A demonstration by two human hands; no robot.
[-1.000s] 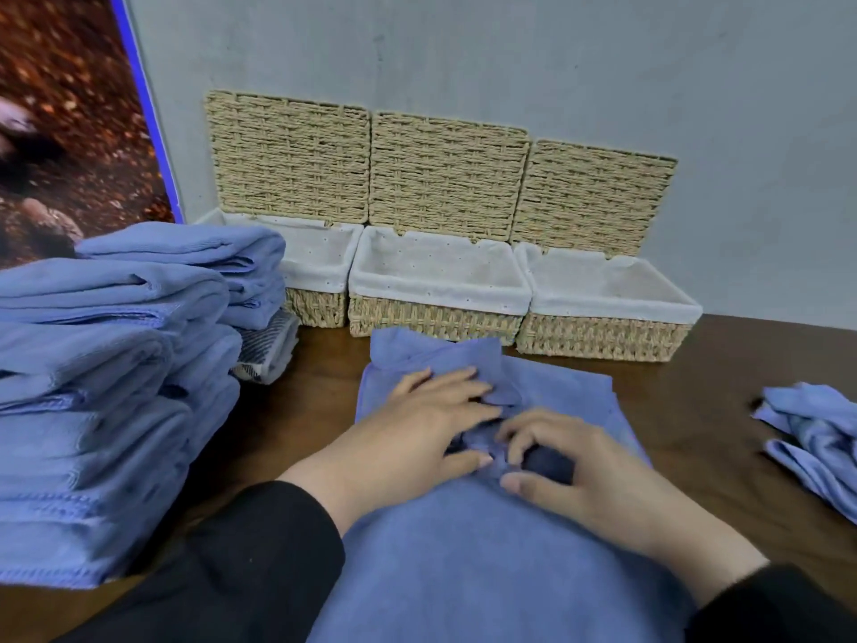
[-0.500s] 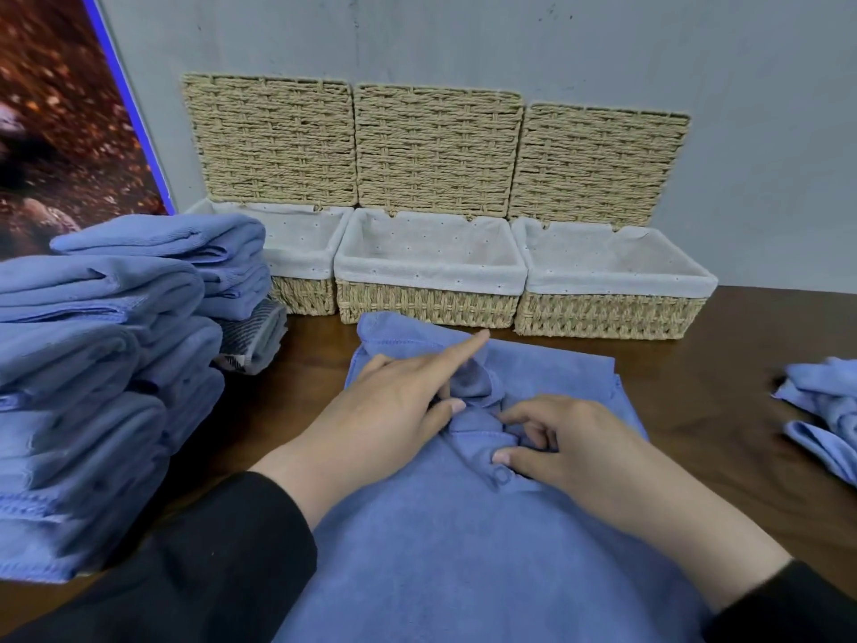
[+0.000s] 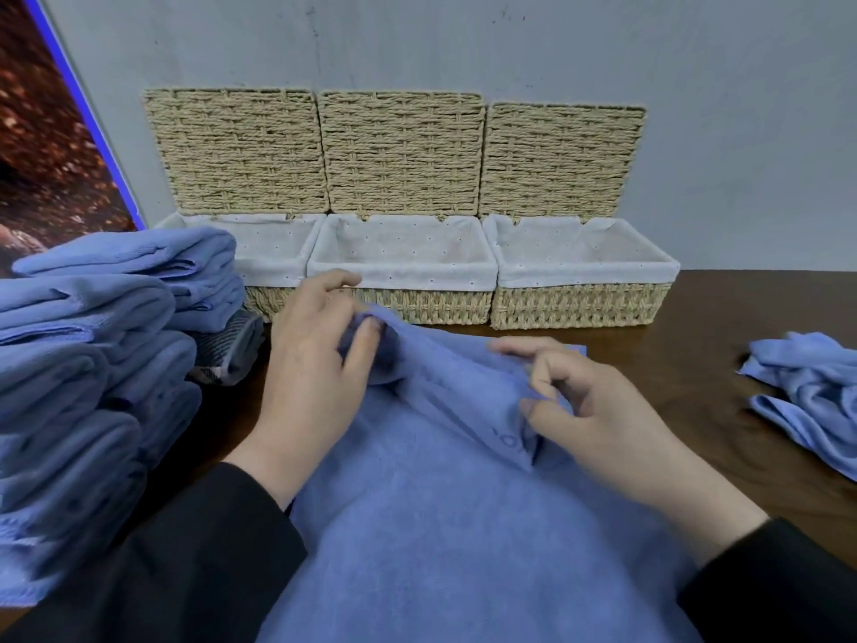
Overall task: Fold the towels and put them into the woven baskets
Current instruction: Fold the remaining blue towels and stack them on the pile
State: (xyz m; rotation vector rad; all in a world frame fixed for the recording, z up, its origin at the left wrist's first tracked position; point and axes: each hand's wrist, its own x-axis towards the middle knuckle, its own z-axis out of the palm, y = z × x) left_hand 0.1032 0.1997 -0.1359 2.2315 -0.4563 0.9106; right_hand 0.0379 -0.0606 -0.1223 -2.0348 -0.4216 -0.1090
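Three lined baskets [image 3: 402, 276] sit open against the wall. Left hand [image 3: 315, 364] and right hand [image 3: 598, 410] each pinch the blue towel's [image 3: 440, 526] far edge, fingers curled.

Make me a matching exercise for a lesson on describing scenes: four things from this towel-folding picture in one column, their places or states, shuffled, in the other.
Things:
1. towel stack
2. crumpled towel
3. middle basket
4. spread towel

Places or states:
A. gripped by both hands, left hand and right hand
B. open against the wall, white lining showing
C. piled at the table's left
D. loose at the table's right edge

Pairs: 1-C, 2-D, 3-B, 4-A
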